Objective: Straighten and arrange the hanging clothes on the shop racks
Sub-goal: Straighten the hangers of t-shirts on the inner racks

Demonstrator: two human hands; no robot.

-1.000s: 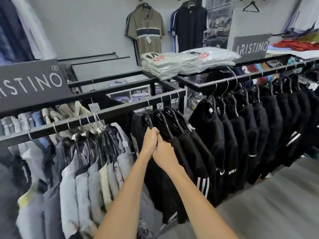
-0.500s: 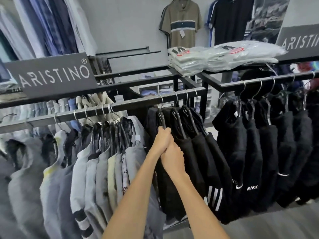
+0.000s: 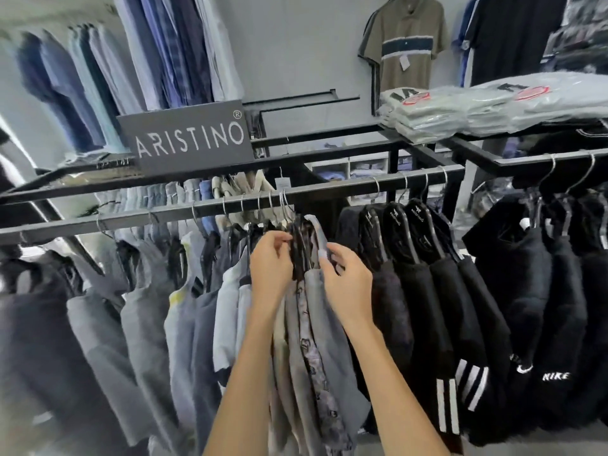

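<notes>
A black metal rail [image 3: 329, 189] runs across the view with hangers on it. Grey and pale shorts [image 3: 144, 324] hang on its left part, black shorts [image 3: 437, 291] on its right. My left hand [image 3: 268, 268] pinches the black hangers of the rightmost grey garments. My right hand [image 3: 348, 284] holds the top of the last grey garment [image 3: 325, 324], by its hanger. A gap separates this grey bunch from the black shorts.
A grey ARISTINO sign [image 3: 190, 139] stands on the rack top. Bagged folded shirts [image 3: 493, 106] lie on the shelf at right. A second rail [image 3: 543, 162] at right carries black Nike shorts [image 3: 552, 324]. Shirts hang on the back wall [image 3: 296, 47].
Both hands have left the black shorts and moved left to the last grey garments. They were clasped together and are now apart. The camera has swung left.
</notes>
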